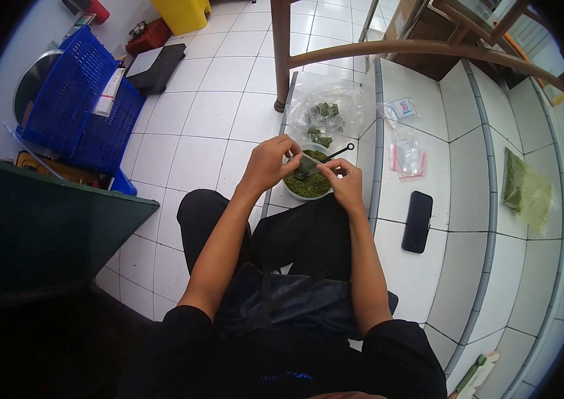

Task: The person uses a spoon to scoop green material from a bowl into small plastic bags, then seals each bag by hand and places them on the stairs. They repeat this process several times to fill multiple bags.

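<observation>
Both hands pinch the top of a small clear plastic bag (308, 163), which hangs over a round tub. My left hand (270, 163) holds the bag's left edge between thumb and fingers, and my right hand (344, 183) grips its right edge. Finely chopped green leaf (300, 189) fills much of the clear tub (304, 199) below, close in front of my knees. From the tub a black spoon (339, 153) sticks out to the right, with a ring at its handle end. Just beyond lie small packed bags of green leaf (325, 110) on a large clear plastic bag (349, 90).
On the white tiled steps to the right lie packs of clear bags (408, 158), a black phone (417, 221) and a larger bag of green leaf (524, 189). A brown railing post (281, 53) rises ahead. Blue crates (76, 106) and a black scale (155, 70) stand at left.
</observation>
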Tool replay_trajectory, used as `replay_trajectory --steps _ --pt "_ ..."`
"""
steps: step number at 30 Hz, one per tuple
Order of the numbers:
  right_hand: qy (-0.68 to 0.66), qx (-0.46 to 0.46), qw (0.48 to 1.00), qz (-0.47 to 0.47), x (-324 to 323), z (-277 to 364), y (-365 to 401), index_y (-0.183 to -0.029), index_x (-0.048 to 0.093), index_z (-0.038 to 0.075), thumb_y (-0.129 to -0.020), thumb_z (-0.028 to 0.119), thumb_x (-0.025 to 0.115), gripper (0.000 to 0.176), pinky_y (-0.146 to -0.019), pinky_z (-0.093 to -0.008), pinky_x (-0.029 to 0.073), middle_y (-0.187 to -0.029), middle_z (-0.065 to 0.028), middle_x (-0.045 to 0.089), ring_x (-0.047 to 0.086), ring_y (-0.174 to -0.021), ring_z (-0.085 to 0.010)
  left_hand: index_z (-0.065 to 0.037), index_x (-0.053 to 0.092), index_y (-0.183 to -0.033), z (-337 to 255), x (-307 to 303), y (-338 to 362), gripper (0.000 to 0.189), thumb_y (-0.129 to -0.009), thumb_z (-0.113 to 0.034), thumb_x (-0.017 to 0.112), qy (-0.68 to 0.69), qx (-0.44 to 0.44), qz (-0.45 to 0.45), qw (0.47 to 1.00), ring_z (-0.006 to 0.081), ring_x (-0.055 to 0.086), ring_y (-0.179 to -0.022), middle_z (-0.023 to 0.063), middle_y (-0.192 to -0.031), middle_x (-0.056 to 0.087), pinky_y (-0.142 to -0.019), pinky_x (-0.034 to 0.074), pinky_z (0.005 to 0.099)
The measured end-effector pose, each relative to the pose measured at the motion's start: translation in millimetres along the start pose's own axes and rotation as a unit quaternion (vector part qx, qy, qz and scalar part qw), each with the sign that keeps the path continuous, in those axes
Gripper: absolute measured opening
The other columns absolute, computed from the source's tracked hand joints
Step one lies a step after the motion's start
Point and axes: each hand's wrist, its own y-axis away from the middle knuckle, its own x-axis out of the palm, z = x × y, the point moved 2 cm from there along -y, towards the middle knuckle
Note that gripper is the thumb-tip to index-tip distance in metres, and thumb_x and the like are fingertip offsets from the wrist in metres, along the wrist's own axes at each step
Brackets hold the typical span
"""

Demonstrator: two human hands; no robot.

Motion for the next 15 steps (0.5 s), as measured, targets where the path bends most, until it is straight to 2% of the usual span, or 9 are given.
replay_trajectory --steps 2,3,5,8,9,10,12,13,15 --pt "0.004 0.020 1.000 0.012 -2.4 -1.3 0.7 -0.089 0.075 0.003 -0.090 0.014 0.081 0.013 -0.067 -0.0259 0.049 -0.083 -0.0037 0.074 0.064 -0.071 -0.0092 -0.004 0.069 -0.092 8.0 1.7 3.4 0.016 -0.088 -0.018 0.077 0.003 0.001 0.054 0.999 0.0261 0.069 -0.075 0.0092 -0.090 0.070 -0.070 0.054 0.0374" --pt "-0.055 0.063 0.994 0.072 -1.9 -4.6 0.3 -0.089 0.073 0.003 -0.091 0.013 0.081 0.013 -0.066 -0.0252 0.050 -0.084 -0.0043 0.074 0.064 -0.071 -0.0086 -0.004 0.069 -0.092 9.8 -0.3 5.1 0.016 -0.088 -0.018 0.077 0.007 0.003 0.055 0.998 0.0261 0.069 -0.075 0.0092 -0.090 0.070 -0.070 0.054 0.0374" --pt "-0.095 0.140 0.967 0.190 -4.7 -10.7 0.8 -0.094 0.068 0.002 -0.093 0.012 0.077 0.014 -0.063 -0.0234 0.052 -0.086 -0.0071 0.075 0.068 -0.073 -0.0102 -0.002 0.070 -0.090 17.1 -1.0 9.8 0.028 -0.093 -0.029 0.076 0.018 -0.102 0.128 0.986 0.0287 0.068 -0.075 0.0119 -0.085 0.071 -0.071 0.053 0.0396" --pt "-0.187 0.179 0.952 0.166 -1.8 -13.9 2.1 -0.096 0.066 0.001 -0.096 0.010 0.075 0.012 -0.063 -0.0245 0.054 -0.089 -0.0094 0.075 0.071 -0.074 -0.0139 0.000 0.070 -0.088 22.0 -6.0 11.0 0.042 -0.096 -0.041 0.071 -0.066 -0.153 0.185 0.969 0.0301 0.068 -0.075 0.0149 -0.080 0.071 -0.071 0.053 0.0405" --pt "-0.196 0.141 0.961 0.133 -2.4 -26.9 -3.3 -0.113 0.063 -0.002 -0.097 0.008 0.073 0.021 -0.067 -0.0274 0.058 -0.107 -0.0158 0.074 0.074 -0.081 -0.0180 0.001 0.070 -0.087 21.6 -6.6 11.9 0.050 -0.099 -0.047 0.066 -0.068 -0.162 0.190 0.966 0.0307 0.067 -0.073 0.0156 -0.076 0.069 -0.071 0.052 0.0407" --pt "-0.192 0.141 0.963 0.125 -0.6 -15.3 -4.9 -0.113 0.063 -0.002 -0.097 0.008 0.073 0.021 -0.067 -0.0274 0.058 -0.107 -0.0158 0.074 0.074 -0.081 -0.0180 0.001 0.070 -0.087 18.7 -7.1 10.5 0.050 -0.099 -0.047 0.066 -0.063 -0.155 0.193 0.967 0.0307 0.067 -0.073 0.0156 -0.076 0.069 -0.071 0.052 0.0407" --pt "-0.313 0.070 0.943 -0.088 -5.5 4.5 -7.7 -0.129 0.056 -0.005 -0.097 0.006 0.072 0.037 -0.076 -0.0298 0.061 -0.127 -0.0202 0.067 0.074 -0.086 -0.0189 0.001 0.069 -0.086 15.3 -8.0 9.9 0.053 -0.101 -0.050 0.063 -0.064 -0.197 0.228 0.951 0.0302 0.066 -0.071 0.0155 -0.073 0.067 -0.071 0.051 0.0401" --pt "-0.286 0.058 0.951 -0.102 -11.1 2.1 -8.7 -0.141 0.048 -0.004 -0.097 0.003 0.071 0.050 -0.085 -0.0309 0.061 -0.141 -0.0204 0.057 0.073 -0.094 -0.0211 0.002 0.070 -0.089 14.0 -8.0 9.8 0.055 -0.102 -0.051 0.060 -0.054 -0.222 0.256 0.939 0.0300 0.065 -0.070 0.0154 -0.072 0.066 -0.071 0.051 0.0401" --pt "-0.221 0.016 0.962 -0.160 -19.4 -3.9 -9.4 -0.138 0.051 -0.002 -0.097 0.001 0.069 0.046 -0.083 -0.0294 0.060 -0.141 -0.0185 0.057 0.071 -0.095 -0.0201 0.002 0.070 -0.092 21.9 -0.9 16.5 0.054 -0.102 -0.051 0.060 -0.037 -0.217 0.274 0.936 0.0299 0.066 -0.071 0.0158 -0.073 0.067 -0.070 0.051 0.0406"
